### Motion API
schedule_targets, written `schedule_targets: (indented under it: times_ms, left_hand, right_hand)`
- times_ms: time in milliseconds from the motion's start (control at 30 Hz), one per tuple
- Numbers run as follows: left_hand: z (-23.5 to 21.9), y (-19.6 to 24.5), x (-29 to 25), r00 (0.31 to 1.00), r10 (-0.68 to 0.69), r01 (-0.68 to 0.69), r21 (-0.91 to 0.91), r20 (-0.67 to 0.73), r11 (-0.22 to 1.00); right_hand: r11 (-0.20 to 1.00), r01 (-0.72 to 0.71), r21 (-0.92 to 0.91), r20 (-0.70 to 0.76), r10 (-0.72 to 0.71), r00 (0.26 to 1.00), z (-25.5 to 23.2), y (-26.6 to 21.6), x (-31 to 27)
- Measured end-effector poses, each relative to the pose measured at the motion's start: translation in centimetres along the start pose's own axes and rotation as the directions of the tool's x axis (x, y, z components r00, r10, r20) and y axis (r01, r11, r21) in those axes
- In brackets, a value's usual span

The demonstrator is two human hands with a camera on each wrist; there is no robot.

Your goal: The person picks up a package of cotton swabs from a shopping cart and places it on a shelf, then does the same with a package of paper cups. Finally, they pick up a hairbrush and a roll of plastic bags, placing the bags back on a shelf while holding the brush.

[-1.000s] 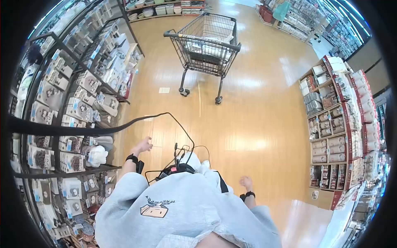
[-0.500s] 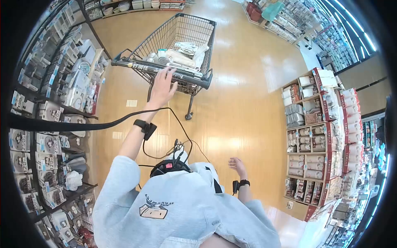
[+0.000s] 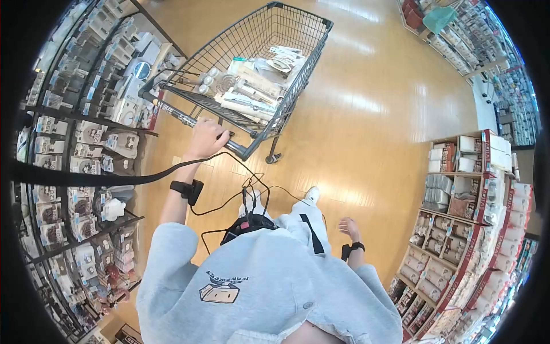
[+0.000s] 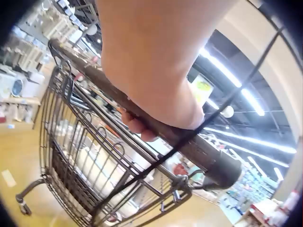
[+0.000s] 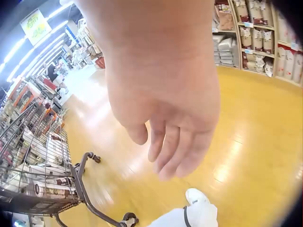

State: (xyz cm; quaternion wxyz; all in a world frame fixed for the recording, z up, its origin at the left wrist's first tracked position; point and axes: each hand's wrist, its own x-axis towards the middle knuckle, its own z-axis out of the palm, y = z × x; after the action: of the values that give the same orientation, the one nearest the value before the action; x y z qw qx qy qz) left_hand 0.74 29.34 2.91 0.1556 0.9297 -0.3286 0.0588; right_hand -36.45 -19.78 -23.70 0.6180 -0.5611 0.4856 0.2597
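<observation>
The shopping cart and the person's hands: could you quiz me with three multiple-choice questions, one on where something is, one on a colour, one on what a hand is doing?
1. Where is the left hand?
A. on the cart handle
B. on a shelf
C. inside the basket

2. What colour is the floor?
A. grey
B. yellowish wood tone
C. blue

3. What is the right hand doing?
A. gripping a box
B. holding the cart
C. hanging free, holding nothing

Answers:
1. A, head and left wrist views show fingers curled round the dark bar.
2. B, glossy yellow-brown boards show in head and right wrist views.
3. C, the right wrist view shows relaxed fingers over bare floor, beside the shopping cart.
</observation>
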Motion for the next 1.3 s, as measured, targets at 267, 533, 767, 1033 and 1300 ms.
schedule_targets:
  times_ms: [267,533,767,1033,1300]
  left_hand:
    - [-0.7,-0.3,-3.6,0.956,-0.294,0.294,0.137,-0.018,0.946]
    - [-1.1,1.4,-5.3,0.789,-0.615,0.606,0.183,-0.011,0.774]
    - [-1.7,3.4,5.1,0.64,-0.719,0.763,-0.117,0.271,0.636]
    - [11.9,-15.2,9.9,0.316,-0.834,0.896,0.147,0.453,0.419]
    - [28.4,-20.5,9.2,0.155,-0.945,0.979,0.085,0.289,0.186]
  right_hand:
    - [0.988,0.094,-0.125,-0.055,-0.102,0.993,-14.6,-11.2,7.9]
    - [0.981,0.067,-0.183,0.037,-0.061,0.997,-16.9,-16.6,13.7]
    - [0.933,0.111,-0.344,0.181,-0.05,0.982,-15.2,-22.6,15.2]
    - [0.908,0.169,-0.384,0.061,-0.158,0.986,-16.0,-30.9,14.0]
    - [0.93,0.092,-0.357,-0.103,-0.137,0.985,-15.0,-36.0,12.5]
